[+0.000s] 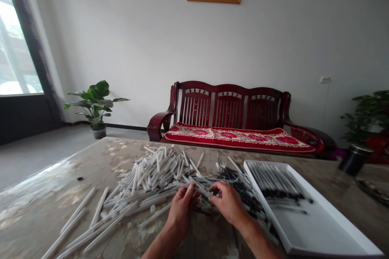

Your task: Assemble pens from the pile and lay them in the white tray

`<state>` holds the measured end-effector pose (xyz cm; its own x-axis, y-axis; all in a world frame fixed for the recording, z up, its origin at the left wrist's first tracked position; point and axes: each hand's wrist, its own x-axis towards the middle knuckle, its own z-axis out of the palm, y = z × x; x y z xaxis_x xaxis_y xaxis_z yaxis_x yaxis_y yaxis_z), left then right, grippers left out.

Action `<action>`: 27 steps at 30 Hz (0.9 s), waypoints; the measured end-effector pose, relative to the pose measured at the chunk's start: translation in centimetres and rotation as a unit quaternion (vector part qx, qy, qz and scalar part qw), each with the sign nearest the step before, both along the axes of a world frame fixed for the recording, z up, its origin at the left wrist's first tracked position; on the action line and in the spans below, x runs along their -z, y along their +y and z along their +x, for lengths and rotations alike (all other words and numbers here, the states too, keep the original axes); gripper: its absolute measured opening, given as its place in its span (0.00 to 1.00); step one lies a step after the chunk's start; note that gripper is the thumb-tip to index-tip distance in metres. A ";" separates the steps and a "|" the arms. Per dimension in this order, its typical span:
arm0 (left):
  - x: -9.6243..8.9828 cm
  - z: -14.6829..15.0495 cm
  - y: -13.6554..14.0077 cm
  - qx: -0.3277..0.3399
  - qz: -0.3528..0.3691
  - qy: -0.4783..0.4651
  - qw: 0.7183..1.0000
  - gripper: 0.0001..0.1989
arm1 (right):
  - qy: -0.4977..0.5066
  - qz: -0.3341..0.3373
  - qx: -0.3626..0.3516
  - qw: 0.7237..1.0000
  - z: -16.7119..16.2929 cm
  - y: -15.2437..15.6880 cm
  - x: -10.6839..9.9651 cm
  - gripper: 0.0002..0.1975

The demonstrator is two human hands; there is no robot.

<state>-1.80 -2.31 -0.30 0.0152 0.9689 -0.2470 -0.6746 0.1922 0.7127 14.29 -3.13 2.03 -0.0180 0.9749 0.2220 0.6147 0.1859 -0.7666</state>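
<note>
Over the front of the table, my left hand (182, 204) is closed in a pinch on a whitish pen barrel (199, 188) that slants toward the other hand. My right hand (226, 200) has its thumb and fingers pressed together near the barrel's far end; what they grip is blurred. Beyond and left of my hands spreads a loose heap of white pen barrels (152, 172). To the right, against the box, lies a pile of small black pen parts (243, 194).
A shallow white box (322, 226) at right holds a row of clear pens (276, 178) with black ends. Several separate barrels (77, 218) lie at left. A black cylindrical container (355, 160) stands at the far right. Behind the table is a red wooden bench (229, 109).
</note>
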 end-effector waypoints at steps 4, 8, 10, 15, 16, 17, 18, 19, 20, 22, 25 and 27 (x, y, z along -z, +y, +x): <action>-0.6 -0.2 0.3 -0.019 -0.029 -0.022 0.999 0.01 | -0.216 -0.008 0.005 0.976 1.5 -0.4 -0.7 0.07; -1.0 -0.1 0.2 -0.027 -0.044 -0.023 0.998 0.04 | -0.299 0.001 -0.023 0.954 1.0 -0.7 -0.7 0.08; -1.0 -0.1 0.2 -0.030 -0.046 -0.022 0.998 0.04 | -0.312 0.010 -0.034 0.949 0.8 -0.6 -0.5 0.08; -1.1 -0.3 0.2 -0.037 -0.051 -0.030 0.998 0.05 | -0.141 0.074 0.005 0.987 0.9 0.2 0.0 0.06; -1.1 -0.4 0.2 -0.038 -0.053 -0.033 0.997 0.05 | -0.066 0.083 0.022 0.994 0.9 0.4 0.0 0.06; -1.1 -0.4 0.2 -0.039 -0.054 -0.036 0.997 0.04 | 0.017 0.086 0.039 0.995 0.8 0.6 -0.1 0.07; -1.1 -0.4 0.2 -0.040 -0.055 -0.039 0.997 0.04 | 0.100 0.081 0.051 0.990 0.7 0.7 -0.1 0.09; -1.1 -0.4 0.2 -0.041 -0.056 -0.042 0.997 0.04 | 0.177 0.071 0.057 0.980 0.5 0.7 -0.2 0.12; -1.1 -0.5 0.2 -0.042 -0.057 -0.045 0.996 0.04 | 0.243 0.058 0.059 0.966 0.3 0.7 -0.3 0.15; -1.1 -0.5 0.2 -0.044 -0.059 -0.050 0.996 0.04 | 0.332 0.042 0.060 0.941 -0.1 0.5 -0.5 0.17; -1.1 -0.5 0.2 -0.043 -0.064 -0.061 0.995 0.03 | 0.379 0.051 0.069 0.921 -0.5 0.3 -0.5 0.17; -1.0 -0.4 0.2 -0.041 -0.068 -0.067 0.995 0.03 | 0.389 0.063 0.078 0.916 -0.7 0.2 -0.4 0.17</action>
